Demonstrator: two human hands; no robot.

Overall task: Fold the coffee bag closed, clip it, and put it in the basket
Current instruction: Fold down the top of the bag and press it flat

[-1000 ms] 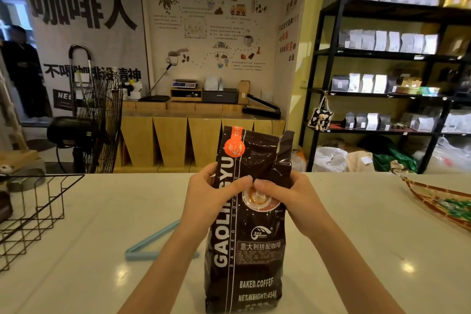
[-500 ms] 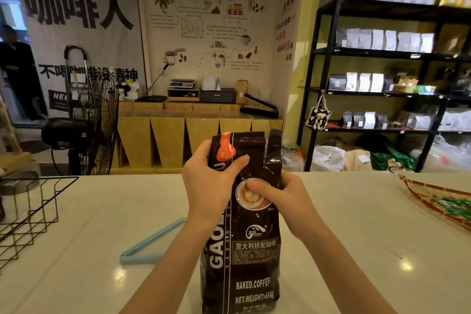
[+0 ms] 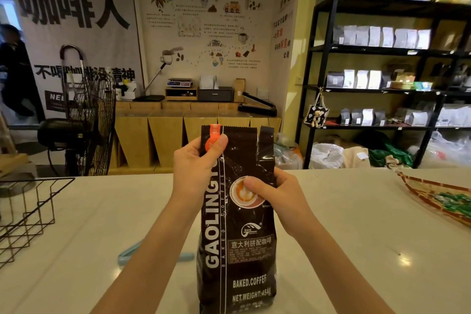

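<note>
1. A black wire basket (image 3: 28, 214) stands at the left edge of the white table (image 3: 356, 237), with nothing visible inside it.
2. A pale blue clip (image 3: 130, 252) lies flat on the table between the basket and the bag, partly hidden behind the left forearm.
3. The left hand (image 3: 196, 171) grips the coffee bag (image 3: 237, 237) near its top left corner, thumb pressed on the orange label and the other fingers wrapped behind.
4. The coffee bag stands upright on the table at the centre, its top unfolded and a loose flap at its upper right standing up.
5. The right hand (image 3: 277, 199) clasps the bag's right side lower down, thumb on the printed coffee cup, fingers closed round the back.
6. A woven tray (image 3: 433, 196) with green items sits at the table's right edge, well apart from the bag.
</note>
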